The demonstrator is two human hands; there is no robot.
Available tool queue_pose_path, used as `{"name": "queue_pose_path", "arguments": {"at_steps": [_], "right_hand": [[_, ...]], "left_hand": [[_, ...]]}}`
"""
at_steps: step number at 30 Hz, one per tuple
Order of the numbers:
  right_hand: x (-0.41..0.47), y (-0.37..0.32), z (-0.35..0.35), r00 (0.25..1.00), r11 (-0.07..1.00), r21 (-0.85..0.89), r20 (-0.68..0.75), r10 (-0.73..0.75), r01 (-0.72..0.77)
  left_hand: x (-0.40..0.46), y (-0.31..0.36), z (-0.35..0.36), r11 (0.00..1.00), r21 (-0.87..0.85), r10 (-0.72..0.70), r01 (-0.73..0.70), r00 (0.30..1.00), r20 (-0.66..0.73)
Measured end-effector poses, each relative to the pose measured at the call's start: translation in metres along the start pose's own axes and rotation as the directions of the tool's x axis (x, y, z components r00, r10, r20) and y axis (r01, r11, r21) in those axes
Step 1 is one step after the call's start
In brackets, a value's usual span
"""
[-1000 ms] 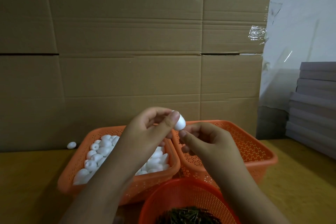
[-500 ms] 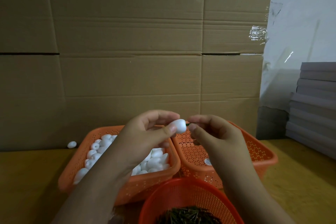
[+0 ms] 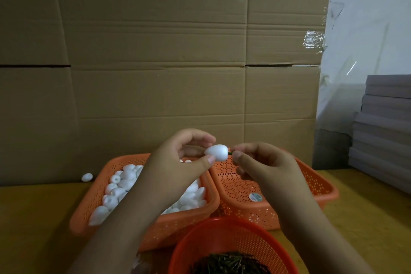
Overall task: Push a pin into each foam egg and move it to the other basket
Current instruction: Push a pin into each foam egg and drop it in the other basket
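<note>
Above the baskets, left hand (image 3: pixel 178 162) grips an egg (image 3: pixel 216 152); right hand (image 3: pixel 264 164) pinches the pin (image 3: pixel 230 153) at its 3 o'clock end. Right basket (image 3: pixel 320 184) looks empty, so nearly everything remains.

**Pin now at the egg**

Left hand (image 3: pixel 178 162) turns the foam egg (image 3: pixel 216 152) from pointing up to lying sideways, blunt end toward the right hand (image 3: pixel 264 162). Right hand comes up level and closes in; its pinched pin (image 3: pixel 230 153) now meets the egg's end. Both hands sit slightly higher.

dim, warm cast | soft shadows | wide-angle bend at edges | focus ok
</note>
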State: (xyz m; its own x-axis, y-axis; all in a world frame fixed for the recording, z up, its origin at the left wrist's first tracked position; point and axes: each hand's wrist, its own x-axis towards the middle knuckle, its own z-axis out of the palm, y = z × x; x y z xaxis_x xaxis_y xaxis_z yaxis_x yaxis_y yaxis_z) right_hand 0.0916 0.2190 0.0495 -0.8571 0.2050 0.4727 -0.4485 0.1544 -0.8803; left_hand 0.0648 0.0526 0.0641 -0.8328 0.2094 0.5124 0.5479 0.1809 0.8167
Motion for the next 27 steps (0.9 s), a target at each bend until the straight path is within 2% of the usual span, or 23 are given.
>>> {"name": "queue_pose_path", "arguments": {"at_steps": [2,4,7,10,12,14,17,23,27], "right_hand": [[0.005,0.005,-0.006,0.999,0.998,-0.061,-0.035,0.023,-0.026],[0.01,0.016,-0.015,0.995,0.952,-0.305,-0.095,-0.024,-0.006],[0.016,0.033,-0.026,0.989,0.752,-0.659,-0.095,-0.11,0.021],[0.02,0.053,-0.03,0.996,0.561,-0.827,-0.077,-0.048,-0.037],[0.021,0.065,-0.03,0.997,0.519,-0.853,-0.071,0.002,-0.062],[0.02,0.072,-0.028,0.998,0.538,-0.841,-0.054,0.036,-0.065],[0.02,0.075,-0.028,0.997,0.558,-0.826,-0.06,0.055,-0.081],[0.019,0.073,-0.03,0.992,0.438,-0.896,-0.02,0.123,-0.073],[0.015,0.062,-0.027,0.995,0.465,-0.885,0.044,0.086,-0.002]], "left_hand": [[0.002,-0.005,0.0,0.999,0.05,0.017,-0.015,0.999,-0.041],[0.005,-0.011,-0.002,0.992,0.122,0.031,-0.02,0.995,-0.092],[0.008,-0.016,-0.009,0.974,0.224,0.05,-0.021,0.991,-0.125],[0.008,-0.024,-0.02,0.915,0.403,0.002,0.038,0.995,-0.099],[0.008,-0.029,-0.027,0.829,0.548,-0.082,0.111,0.994,-0.077],[0.007,-0.031,-0.032,0.755,0.636,-0.144,0.162,0.986,-0.08],[0.006,-0.034,-0.034,0.709,0.684,-0.148,0.174,0.984,-0.097],[0.008,-0.041,-0.041,0.561,0.807,-0.144,0.186,0.982,-0.126],[0.008,-0.048,-0.043,0.51,0.842,-0.187,0.177,0.978,-0.092]]}}
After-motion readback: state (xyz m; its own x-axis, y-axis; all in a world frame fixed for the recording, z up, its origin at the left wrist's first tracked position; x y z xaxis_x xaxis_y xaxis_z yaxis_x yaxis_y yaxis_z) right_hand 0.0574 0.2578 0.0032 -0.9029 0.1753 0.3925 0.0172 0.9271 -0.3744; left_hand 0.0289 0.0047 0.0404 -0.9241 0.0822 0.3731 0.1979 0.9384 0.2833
